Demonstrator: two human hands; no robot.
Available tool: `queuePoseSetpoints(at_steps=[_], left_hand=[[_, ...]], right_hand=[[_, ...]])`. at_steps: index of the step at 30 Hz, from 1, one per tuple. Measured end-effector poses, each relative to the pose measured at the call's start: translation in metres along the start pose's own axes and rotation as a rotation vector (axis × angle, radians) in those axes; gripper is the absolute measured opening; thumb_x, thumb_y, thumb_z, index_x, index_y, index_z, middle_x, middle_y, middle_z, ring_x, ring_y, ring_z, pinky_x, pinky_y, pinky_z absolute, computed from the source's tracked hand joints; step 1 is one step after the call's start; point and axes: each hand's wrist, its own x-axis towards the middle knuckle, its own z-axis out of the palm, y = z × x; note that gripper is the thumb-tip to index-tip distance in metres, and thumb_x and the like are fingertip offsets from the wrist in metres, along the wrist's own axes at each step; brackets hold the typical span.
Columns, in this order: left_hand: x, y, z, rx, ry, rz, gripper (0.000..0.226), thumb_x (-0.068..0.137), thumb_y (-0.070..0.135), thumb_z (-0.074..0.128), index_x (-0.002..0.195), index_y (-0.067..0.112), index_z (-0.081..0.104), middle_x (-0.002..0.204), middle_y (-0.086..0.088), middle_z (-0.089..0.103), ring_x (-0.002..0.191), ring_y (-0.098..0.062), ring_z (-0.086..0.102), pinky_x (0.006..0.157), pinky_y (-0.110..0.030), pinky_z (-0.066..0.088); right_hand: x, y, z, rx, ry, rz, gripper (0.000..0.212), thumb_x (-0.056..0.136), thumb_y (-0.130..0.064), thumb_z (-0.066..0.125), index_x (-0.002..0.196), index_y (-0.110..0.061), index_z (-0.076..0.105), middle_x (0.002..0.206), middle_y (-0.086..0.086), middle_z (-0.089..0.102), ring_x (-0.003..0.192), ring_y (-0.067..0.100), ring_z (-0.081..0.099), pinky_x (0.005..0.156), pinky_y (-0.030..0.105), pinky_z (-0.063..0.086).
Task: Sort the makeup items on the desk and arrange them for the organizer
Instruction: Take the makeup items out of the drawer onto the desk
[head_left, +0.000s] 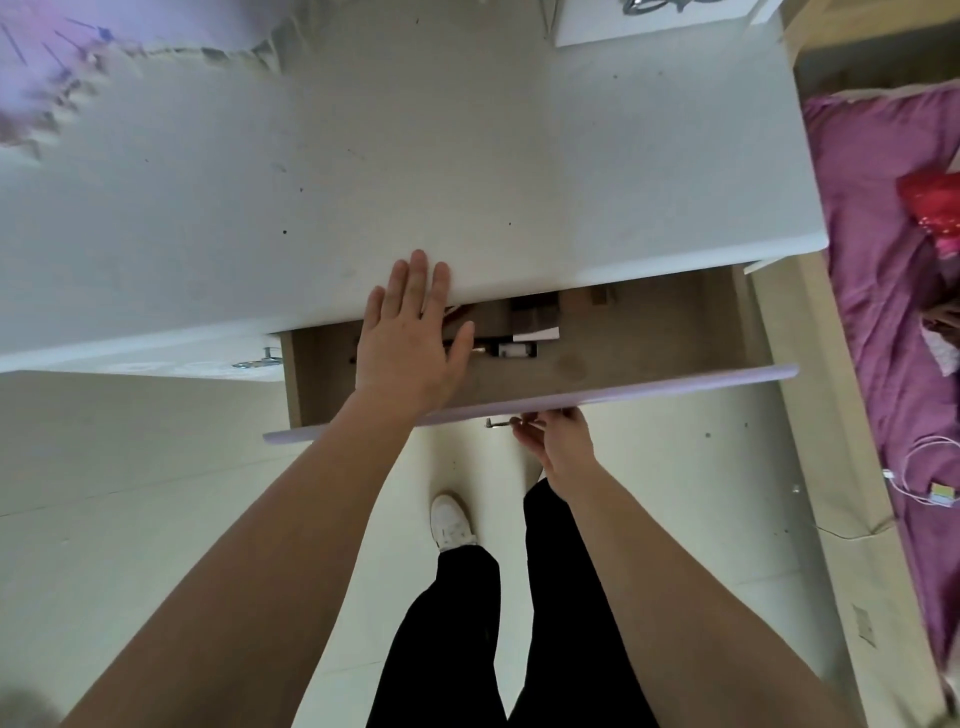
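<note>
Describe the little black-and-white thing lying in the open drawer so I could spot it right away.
Start at the white desk and look under its front edge at the pulled-out drawer. On the drawer floor, just right of the flat left hand, a slim tube lies on its side. Unlike the plain dark box behind it, it is black with a white band.

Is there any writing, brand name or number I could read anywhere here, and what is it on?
No text can be read.
Black-and-white tube in the drawer: any label is too blurred.
Dark mark on the white board at the top: cut off, unreadable.
Small coloured item on the bed: too small.
</note>
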Motion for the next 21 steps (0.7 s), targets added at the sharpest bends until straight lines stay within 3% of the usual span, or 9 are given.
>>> queuePoseSetpoints(at_steps=[8, 14, 18, 20, 21], left_hand=[[0.000, -0.001, -0.004, 0.014, -0.028, 0.012, 0.073, 0.102, 0.056, 0.020, 0.158, 0.021, -0.012, 0.165, -0.006, -0.019, 0.152, -0.023, -0.017, 0.124, -0.042, -0.004], [0.001, -0.002, 0.000, 0.053, -0.035, 0.023, 0.076, 0.101, 0.056, 0.024, 0.157, 0.020, -0.015, 0.164, -0.008, -0.021, 0.151, -0.024, -0.019, 0.124, -0.043, -0.004], [-0.007, -0.003, 0.010, -0.016, 0.081, 0.045, 0.072, 0.103, 0.048, 0.032, 0.159, 0.018, -0.001, 0.166, -0.011, -0.010, 0.153, -0.028, -0.011, 0.125, -0.045, 0.001], [-0.023, -0.001, 0.020, -0.104, 0.144, 0.049, 0.069, 0.104, 0.047, 0.035, 0.159, 0.017, 0.009, 0.167, -0.011, -0.005, 0.153, -0.028, -0.007, 0.124, -0.046, 0.007], [-0.036, 0.000, 0.028, -0.152, 0.125, 0.034, 0.068, 0.103, 0.050, 0.035, 0.159, 0.018, 0.012, 0.167, -0.010, -0.005, 0.153, -0.027, -0.006, 0.123, -0.047, 0.010]], right_hand=[[-0.004, 0.013, -0.012, -0.050, -0.027, 0.011, 0.023, 0.099, 0.000, 0.049, 0.121, 0.001, 0.056, 0.097, 0.016, 0.061, 0.086, 0.027, 0.066, 0.076, 0.033, 0.061], [-0.004, 0.008, -0.013, -0.179, -0.019, 0.015, 0.019, 0.098, 0.000, 0.044, 0.109, 0.002, 0.060, 0.093, 0.015, 0.063, 0.081, 0.028, 0.069, 0.070, 0.031, 0.061], [-0.014, 0.003, -0.012, -0.353, 0.011, -0.014, 0.012, 0.099, -0.005, 0.046, 0.098, -0.006, 0.058, 0.092, 0.013, 0.062, 0.068, 0.020, 0.067, 0.060, 0.023, 0.056], [-0.026, -0.002, -0.015, -0.444, 0.027, -0.052, 0.009, 0.096, -0.006, 0.049, 0.104, -0.007, 0.053, 0.090, 0.010, 0.058, 0.062, 0.015, 0.063, 0.053, 0.019, 0.048], [-0.032, -0.003, -0.019, -0.482, 0.035, -0.064, 0.019, 0.094, -0.007, 0.050, 0.113, -0.008, 0.051, 0.091, 0.008, 0.058, 0.063, 0.012, 0.062, 0.052, 0.018, 0.046]])
